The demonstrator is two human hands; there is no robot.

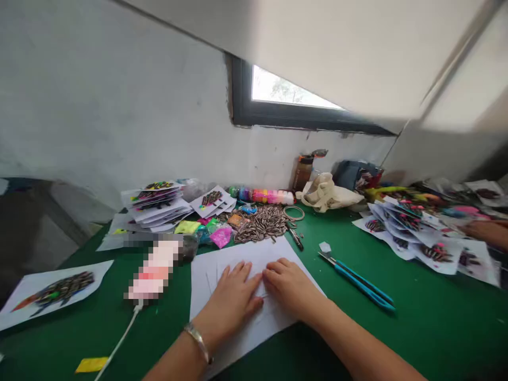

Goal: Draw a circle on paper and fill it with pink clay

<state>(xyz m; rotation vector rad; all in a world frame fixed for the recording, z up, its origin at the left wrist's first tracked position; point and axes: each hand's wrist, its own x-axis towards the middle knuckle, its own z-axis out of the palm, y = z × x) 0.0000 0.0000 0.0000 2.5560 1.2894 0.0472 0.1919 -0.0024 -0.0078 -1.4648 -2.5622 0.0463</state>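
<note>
A white sheet of paper [254,338] with faint thin lines lies on the green table in front of me. My left hand [234,296] rests flat on it, fingers spread, with a bracelet on the wrist. Close beside it, my right hand [291,288] lies on the same sheet with its fingers bent and pressed together near the left index finger. Whether anything is under those fingers is hidden. Just beyond the sheet is a pile of striped seeds [260,222]. Blue tweezers [363,283] and a black pen [294,236] lie to the right.
Stacked seed pictures stand at the left [159,209] and right [413,233]. Coloured clay packets [221,236], a bottle [304,172] and a cloth bag [331,196] sit toward the wall. A blurred cabled object [154,272] lies left. Another person's hand [486,233] shows far right.
</note>
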